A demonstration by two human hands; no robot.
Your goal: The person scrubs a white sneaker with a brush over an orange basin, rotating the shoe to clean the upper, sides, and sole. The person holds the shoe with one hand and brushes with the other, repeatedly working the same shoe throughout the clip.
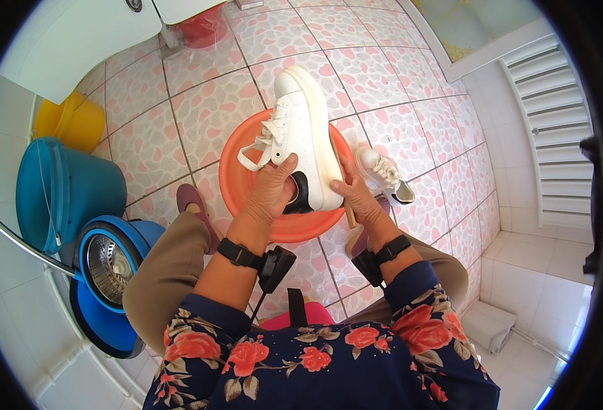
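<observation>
Both hands hold a white lace-up sneaker (304, 138) with a black heel patch, tilted on its side above an orange plastic basin (301, 228). My left hand (273, 187) grips it at the ankle opening, thumb on the upper and fingers partly hidden inside. My right hand (355, 192) has its thumb on the thick sole near the heel; its fingers also hold a thin brown strip-like handle, mostly hidden behind the shoe, so its kind cannot be told. A second white sneaker (383, 171) lies on the tiled floor, right of the basin.
At the left stand a yellow bucket (83, 120), a teal bucket (94, 177) and a blue spin-mop bucket (147, 233) with a metal basket. A red container (204, 28) is at the top. A louvred white panel (553, 128) is on the right wall. My feet flank the basin.
</observation>
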